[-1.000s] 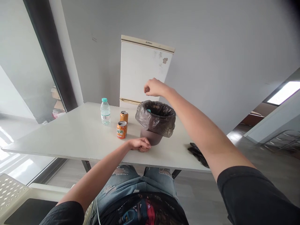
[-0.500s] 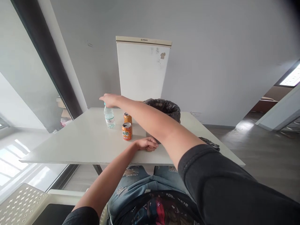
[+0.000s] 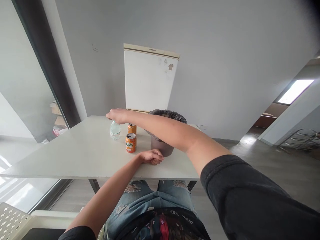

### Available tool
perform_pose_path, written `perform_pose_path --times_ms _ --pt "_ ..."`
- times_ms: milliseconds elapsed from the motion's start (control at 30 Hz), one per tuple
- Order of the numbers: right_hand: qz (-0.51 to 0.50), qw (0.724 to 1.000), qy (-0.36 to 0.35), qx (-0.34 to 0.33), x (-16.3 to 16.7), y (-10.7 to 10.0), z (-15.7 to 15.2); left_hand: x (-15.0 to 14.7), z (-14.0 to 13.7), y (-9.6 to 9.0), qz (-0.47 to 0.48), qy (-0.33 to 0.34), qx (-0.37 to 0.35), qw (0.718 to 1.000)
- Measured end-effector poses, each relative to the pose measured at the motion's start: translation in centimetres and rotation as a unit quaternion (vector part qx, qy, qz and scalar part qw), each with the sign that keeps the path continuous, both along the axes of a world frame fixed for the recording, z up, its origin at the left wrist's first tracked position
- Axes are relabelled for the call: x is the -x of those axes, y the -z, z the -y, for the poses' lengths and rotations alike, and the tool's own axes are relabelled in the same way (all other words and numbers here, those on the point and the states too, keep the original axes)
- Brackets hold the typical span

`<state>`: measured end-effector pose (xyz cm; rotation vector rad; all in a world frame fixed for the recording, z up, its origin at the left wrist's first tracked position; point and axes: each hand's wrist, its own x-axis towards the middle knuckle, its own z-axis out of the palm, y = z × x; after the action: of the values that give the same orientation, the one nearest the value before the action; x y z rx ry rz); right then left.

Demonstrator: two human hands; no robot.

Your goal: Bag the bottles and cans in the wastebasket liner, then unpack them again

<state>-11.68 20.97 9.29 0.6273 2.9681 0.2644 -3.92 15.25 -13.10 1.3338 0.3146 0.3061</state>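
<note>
My right hand reaches across to the left, its fingers closed over the top of a clear plastic bottle. The hand hides the bottle's cap and neck; the lower part stands on the table. My left hand rests on the tabletop in a loose fist, with nothing visible in it. Just beyond that fist is a bin lined with a black bag, partly covered by my right forearm. Between bottle and bin stand two orange drink cans, a front can and a rear can, both upright.
These things stand on a pale table. Behind it, a white fridge is near the grey wall. A cream perforated plastic piece is at lower left. A metal rack is on the floor at far right.
My right hand has come down over the bottle's top, and less of the bottle's height shows now. The view has shifted slightly. My left fist stays on the table.
</note>
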Motion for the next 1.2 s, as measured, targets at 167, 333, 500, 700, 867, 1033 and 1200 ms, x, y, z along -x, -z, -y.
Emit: perform_pose_path --times_ms 167,333,500,700,867,1033,1200 --pt "-0.104 0.994 -0.003 -0.031 -3.9 -4.8 1.2 0.0 0.1 0.0 -0.005 -0.014 0.003 1.0" --pt "-0.249 0.967 0.05 -0.033 -11.6 -13.3 2.2 -0.1 0.3 -0.3 -0.007 -0.025 -0.003 1.0" --pt "-0.329 0.937 0.1 -0.061 -20.8 -18.2 3.7 -0.2 0.5 -0.6 -0.003 -0.006 -0.018 1.0" --pt "-0.29 0.933 0.201 -0.075 -27.2 -18.7 5.3 -0.1 0.7 -0.8 -0.004 -0.016 -0.021 1.0" --pt "-0.189 0.95 0.247 0.041 -27.4 -16.1 3.6 0.1 0.6 -0.8 -0.01 -0.016 -0.017 1.0" --pt "-0.109 0.952 0.226 0.173 -25.2 -11.6 1.3 0.1 0.6 -0.9 -0.012 -0.023 -0.019 0.999" --pt "-0.019 0.95 0.216 0.223 -22.3 -7.4 1.0 0.1 0.7 -1.0 -0.023 -0.034 -0.019 0.999"
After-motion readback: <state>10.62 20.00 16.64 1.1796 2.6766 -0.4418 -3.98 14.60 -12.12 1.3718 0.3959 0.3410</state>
